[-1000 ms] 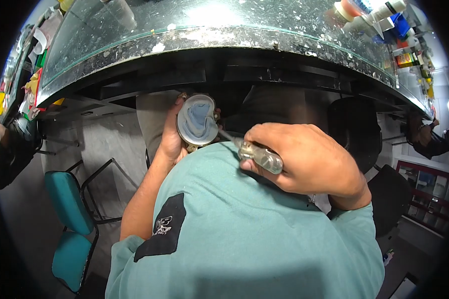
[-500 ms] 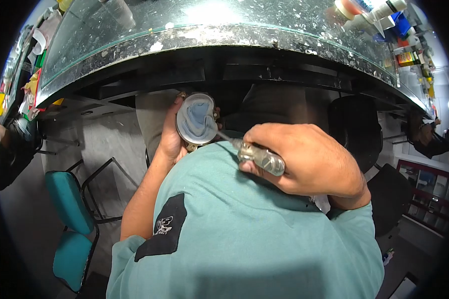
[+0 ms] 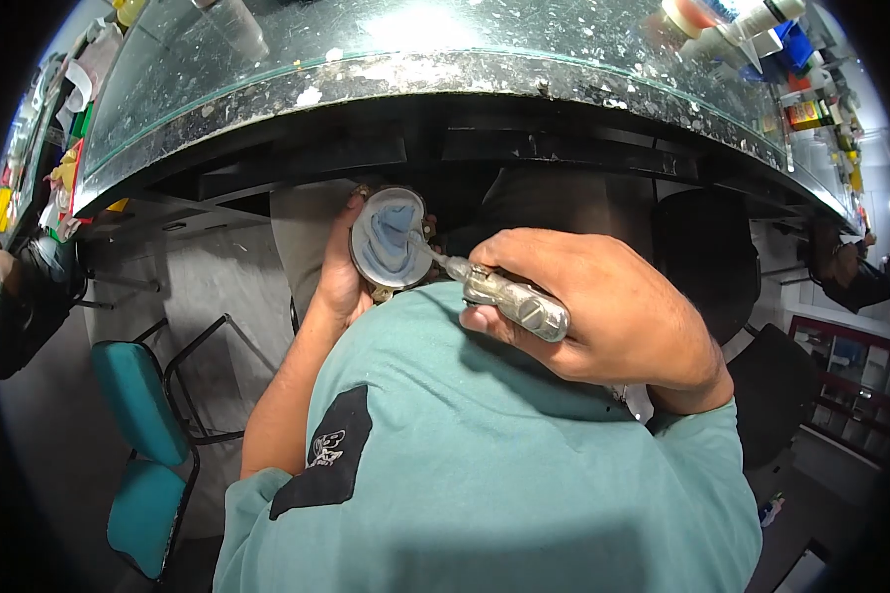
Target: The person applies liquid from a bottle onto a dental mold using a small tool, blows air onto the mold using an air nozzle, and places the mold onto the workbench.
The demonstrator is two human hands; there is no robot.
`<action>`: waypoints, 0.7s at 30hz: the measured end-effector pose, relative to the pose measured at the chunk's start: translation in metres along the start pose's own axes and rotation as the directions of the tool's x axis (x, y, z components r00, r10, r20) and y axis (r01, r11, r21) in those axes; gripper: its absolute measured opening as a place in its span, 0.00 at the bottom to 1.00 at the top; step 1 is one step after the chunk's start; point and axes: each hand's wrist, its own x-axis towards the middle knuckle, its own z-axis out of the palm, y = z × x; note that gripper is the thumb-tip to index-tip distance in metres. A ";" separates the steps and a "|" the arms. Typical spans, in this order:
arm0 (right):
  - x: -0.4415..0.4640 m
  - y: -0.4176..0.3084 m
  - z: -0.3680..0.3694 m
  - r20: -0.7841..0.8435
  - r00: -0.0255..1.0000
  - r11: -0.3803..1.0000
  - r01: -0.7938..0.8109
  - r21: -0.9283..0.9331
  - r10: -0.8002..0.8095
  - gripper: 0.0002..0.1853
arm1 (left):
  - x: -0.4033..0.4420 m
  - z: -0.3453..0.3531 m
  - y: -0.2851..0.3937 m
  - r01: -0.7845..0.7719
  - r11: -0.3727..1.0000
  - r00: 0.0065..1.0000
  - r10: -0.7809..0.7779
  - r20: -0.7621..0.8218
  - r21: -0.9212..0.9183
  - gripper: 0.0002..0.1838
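My left hand is wrapped round the side of a round dental flask, holding it tilted up below the bench edge. Inside the flask is whitish plaster with a blue arch-shaped mould in it. In my right hand is a worn, grey-metal hand tool with a slotted round screw on its handle. Its thin, pale front end points left and reaches the flask's right side; whether it touches the mould I cannot tell. My right fingers are closed round the handle, and the left fingertips are partly hidden behind the flask.
A glass-topped bench with white-spattered edges runs across in front of me. Bottles and containers crowd its right end. A teal chair stands at left, a black chair at right. Another person's arm shows at far left.
The tool's handle has turned slightly and its pale front end shows more clearly beside the flask. My right hand has moved slightly up; my left hand and the flask have hardly moved.
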 end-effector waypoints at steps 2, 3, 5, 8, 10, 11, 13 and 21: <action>0.004 -0.002 -0.001 0.004 1.000 1.000 0.018 -0.022 -0.018 0.16 | -0.001 0.001 0.000 0.007 1.000 1.000 -0.007 -0.004 -0.023 0.37; 0.005 -0.003 -0.001 0.018 1.000 1.000 0.011 -0.023 -0.010 0.16 | -0.001 0.002 0.000 0.008 0.999 1.000 -0.008 -0.007 -0.036 0.37; 0.008 -0.006 -0.001 0.049 0.999 1.000 -0.001 -0.028 0.002 0.16 | -0.001 0.003 0.000 -0.007 1.000 1.000 0.007 -0.027 -0.007 0.37; 0.008 -0.007 -0.006 0.047 0.999 1.000 0.008 -0.020 -0.008 0.16 | -0.002 0.005 -0.001 -0.020 1.000 0.999 0.020 -0.046 -0.002 0.37; 0.008 -0.010 -0.009 0.100 0.995 0.999 -0.018 -0.033 0.021 0.16 | -0.001 0.004 -0.001 -0.012 1.000 0.999 0.011 -0.031 -0.005 0.37; 0.008 -0.011 -0.009 0.126 0.991 0.999 -0.031 -0.040 0.036 0.16 | 0.000 0.000 -0.002 0.000 1.000 1.000 0.000 -0.014 -0.005 0.37; 0.008 -0.009 -0.007 0.057 0.998 0.999 0.009 -0.036 -0.007 0.16 | 0.000 -0.002 -0.002 0.014 1.000 1.000 -0.013 0.009 -0.021 0.37; 0.007 -0.007 -0.005 0.103 0.994 0.996 -0.017 -0.091 0.026 0.18 | 0.000 -0.002 -0.002 0.012 1.000 1.000 -0.012 0.004 0.007 0.38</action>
